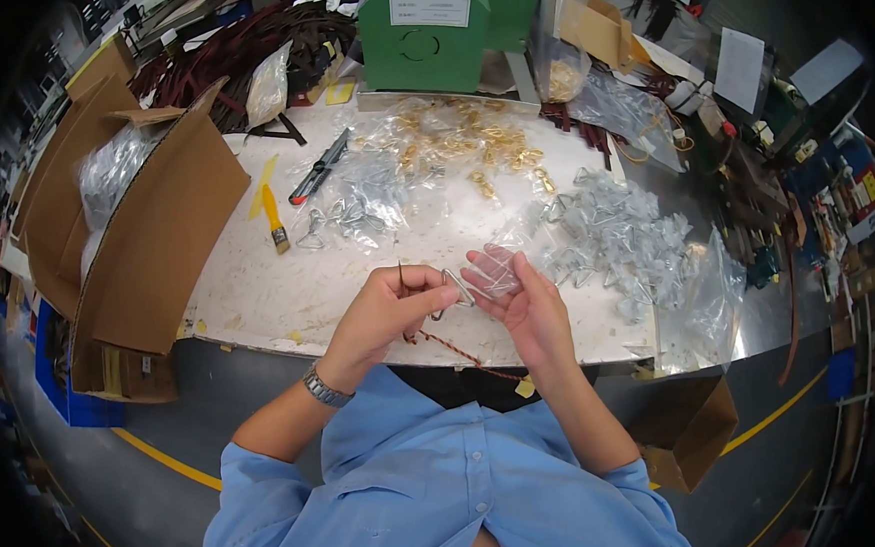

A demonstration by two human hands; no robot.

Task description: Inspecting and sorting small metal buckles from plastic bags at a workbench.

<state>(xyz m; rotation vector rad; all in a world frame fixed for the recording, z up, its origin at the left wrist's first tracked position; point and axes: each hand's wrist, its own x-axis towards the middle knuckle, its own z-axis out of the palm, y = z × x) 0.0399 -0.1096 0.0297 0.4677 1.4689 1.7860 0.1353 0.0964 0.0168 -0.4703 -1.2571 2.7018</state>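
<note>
Over the table's front part, my left hand point(399, 306) pinches a silver metal ring point(457, 288), which looks triangular, between thumb and fingers. Beside it my right hand point(531, 303) is turned palm up, its fingers curled round a small clear plastic bag point(496, 272). The ring and the bag almost meet; whether they touch I cannot tell. A brown-and-orange twisted cord point(457, 350) hangs below my left hand. To the right lies a heap of silver metal pieces in clear bags point(611, 238). Gold-coloured metal clasps point(480, 146) in plastic spread across the far middle.
A large cardboard box point(160, 240) stands at the left. A yellow-handled brush point(275, 220) and a box cutter point(321, 167) lie near bagged silver pieces point(354, 213). The green machine point(423, 39) stands at the back. Below the right edge is another open carton point(693, 438).
</note>
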